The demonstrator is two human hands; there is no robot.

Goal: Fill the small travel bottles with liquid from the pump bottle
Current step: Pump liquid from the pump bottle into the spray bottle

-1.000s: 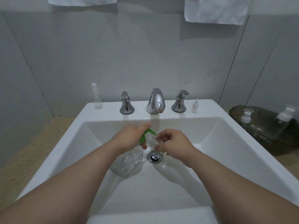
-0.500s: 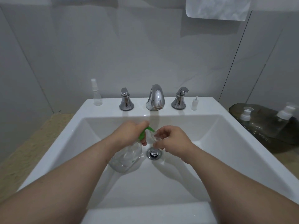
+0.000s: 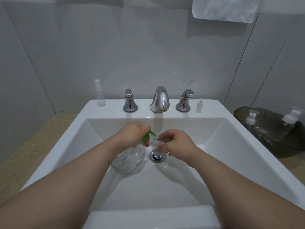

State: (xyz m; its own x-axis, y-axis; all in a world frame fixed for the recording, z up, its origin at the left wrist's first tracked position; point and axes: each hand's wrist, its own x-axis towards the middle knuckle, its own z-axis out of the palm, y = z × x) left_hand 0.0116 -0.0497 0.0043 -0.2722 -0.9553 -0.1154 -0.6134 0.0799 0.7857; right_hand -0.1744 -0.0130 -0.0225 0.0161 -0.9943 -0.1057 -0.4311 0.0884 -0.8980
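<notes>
- Sink [image 3: 206, 133]: white, square basin, takes up most of the view; tabletop [image 3: 24, 154] beige, on both sides.
- Towel [image 3: 224, 9]: white, hangs on wall, top right.
- Dark tray [image 3: 264, 129]: on tabletop right of sink, two capped bottles lying in it.
- Pump bottle [image 3: 130, 159]: clear, green pump head, tilted over the basin, nozzle towards the travel bottle.
- Left hand [image 3: 133, 134]: closed around the pump bottle's neck and green head.
- Right hand [image 3: 176, 143]: fingers pinched closed on a small clear travel bottle [image 3: 156, 140], held above the drain [image 3: 157, 156], just beside the pump nozzle.
- Faucet [image 3: 159, 100]: chrome, centre of back ledge, a handle each side.
- Spray bottle [image 3: 100, 95]: clear, upright, back ledge, left end.
- Small white cap piece [image 3: 199, 107]: upright, back ledge, right of handles.
</notes>
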